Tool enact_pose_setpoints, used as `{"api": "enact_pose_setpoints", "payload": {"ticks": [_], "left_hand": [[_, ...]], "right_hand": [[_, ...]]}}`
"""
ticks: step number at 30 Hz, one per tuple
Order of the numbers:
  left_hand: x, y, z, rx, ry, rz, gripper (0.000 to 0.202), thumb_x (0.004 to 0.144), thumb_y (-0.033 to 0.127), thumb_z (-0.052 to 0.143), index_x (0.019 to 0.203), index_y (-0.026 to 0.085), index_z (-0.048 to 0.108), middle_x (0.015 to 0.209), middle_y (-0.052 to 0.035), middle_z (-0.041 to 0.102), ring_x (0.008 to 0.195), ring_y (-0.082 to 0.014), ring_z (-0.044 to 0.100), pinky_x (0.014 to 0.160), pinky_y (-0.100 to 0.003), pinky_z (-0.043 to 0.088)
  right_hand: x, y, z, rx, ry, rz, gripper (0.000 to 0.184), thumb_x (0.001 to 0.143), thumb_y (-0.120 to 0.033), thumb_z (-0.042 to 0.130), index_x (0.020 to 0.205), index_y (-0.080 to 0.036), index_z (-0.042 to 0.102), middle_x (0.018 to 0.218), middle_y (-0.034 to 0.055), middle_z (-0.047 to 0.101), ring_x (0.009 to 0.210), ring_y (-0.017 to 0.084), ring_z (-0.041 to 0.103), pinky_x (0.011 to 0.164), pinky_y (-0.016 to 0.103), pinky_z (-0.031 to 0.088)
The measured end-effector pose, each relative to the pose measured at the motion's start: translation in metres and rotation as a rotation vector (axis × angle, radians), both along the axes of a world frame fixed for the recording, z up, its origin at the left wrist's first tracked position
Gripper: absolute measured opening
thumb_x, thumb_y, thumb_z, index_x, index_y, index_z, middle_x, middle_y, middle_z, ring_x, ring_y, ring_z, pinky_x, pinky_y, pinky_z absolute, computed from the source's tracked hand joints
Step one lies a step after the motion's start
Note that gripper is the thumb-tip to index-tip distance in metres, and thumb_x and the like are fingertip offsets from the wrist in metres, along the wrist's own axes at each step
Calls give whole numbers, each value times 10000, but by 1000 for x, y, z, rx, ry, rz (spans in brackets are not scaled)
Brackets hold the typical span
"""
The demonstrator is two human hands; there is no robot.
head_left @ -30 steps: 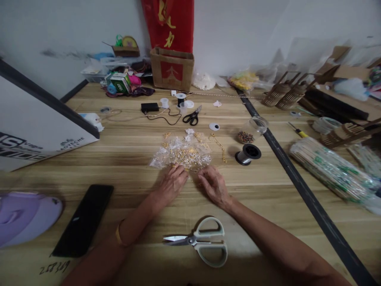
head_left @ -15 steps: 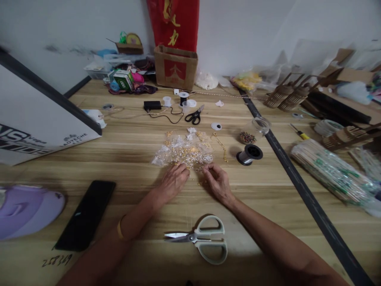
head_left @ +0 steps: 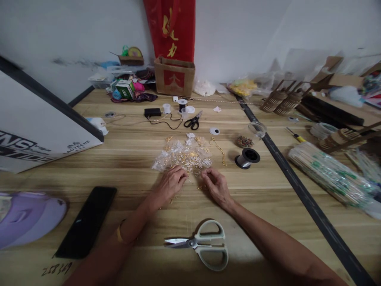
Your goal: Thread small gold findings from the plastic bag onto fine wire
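A heap of small gold and silver jewelry findings (head_left: pixel 192 157), partly in clear plastic bags (head_left: pixel 160 160), lies mid-table. At its near left edge rests my left hand (head_left: pixel 172 183), fingers bent and drawn together; anything between the tips is too small to make out. My right hand (head_left: pixel 218 186) is at the near right edge with thumb and forefinger pinched, and what it holds is hidden. Small rings (head_left: pixel 206 162) lie just beyond its fingertips. A gold chain (head_left: pixel 219 151) stretches out to the right of the heap. Scissors with pale handles (head_left: pixel 193 243) lie between my forearms.
Right of the heap are a wire spool (head_left: pixel 246 159) and a tipped jar of beads (head_left: pixel 244 141). Black scissors (head_left: pixel 193 121) lie beyond it. At left are a phone (head_left: pixel 87 222), a purple object (head_left: pixel 32 218) and a large white box (head_left: pixel 44 123). Bagged sticks (head_left: pixel 330 176) lie far right.
The whole view has shifted slightly, so the table sits a little lower in the picture. Both hands stay at the heap's near edge, their fingers almost unchanged.
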State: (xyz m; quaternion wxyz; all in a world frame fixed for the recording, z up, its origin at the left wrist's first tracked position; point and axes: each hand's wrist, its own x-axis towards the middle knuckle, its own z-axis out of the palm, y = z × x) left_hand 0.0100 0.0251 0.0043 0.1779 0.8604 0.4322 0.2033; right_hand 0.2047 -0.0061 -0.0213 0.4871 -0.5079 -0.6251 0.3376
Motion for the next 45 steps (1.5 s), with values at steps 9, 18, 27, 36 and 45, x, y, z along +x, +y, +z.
{"api": "enact_pose_setpoints", "payload": {"ticks": [9, 18, 27, 36, 45], "left_hand": [[-1, 6, -5, -107, -205, 95, 88, 793, 92, 570, 747, 145, 623, 742, -25, 646, 691, -140, 582, 669, -252, 457], [-3, 8, -8, -98, -234, 119, 80, 774, 84, 601, 735, 140, 643, 719, -16, 645, 659, -126, 575, 636, -227, 446], [0, -5, 2, 36, 22, -97, 135, 873, 142, 530, 831, 149, 658, 827, -45, 614, 831, -174, 560, 771, -289, 432], [4, -5, 2, 52, 93, -96, 183, 901, 169, 489, 823, 150, 653, 813, -44, 586, 819, -177, 534, 775, -299, 420], [5, -5, 3, 57, 149, -109, 219, 920, 184, 441, 813, 151, 629, 836, -46, 576, 857, -185, 523, 829, -325, 420]], "right_hand": [[1, 0, -1, -4, 2, 16, 168, 859, -330, 524, 805, -182, 582, 729, 14, 583, 671, 148, 543, 617, 253, 426], [0, 0, 0, -4, -12, 25, 176, 861, -329, 517, 801, -175, 578, 740, 19, 584, 690, 149, 543, 636, 245, 425], [0, 1, -1, 5, -26, 15, 178, 859, -330, 517, 798, -174, 580, 733, 18, 588, 680, 150, 541, 634, 248, 418], [0, 0, 1, 28, -37, 28, 161, 864, -307, 517, 799, -172, 579, 753, 22, 594, 716, 152, 547, 673, 254, 426], [0, 0, 1, 3, -29, 36, 175, 866, -321, 515, 801, -174, 582, 757, 24, 599, 706, 148, 544, 650, 247, 428]]}}
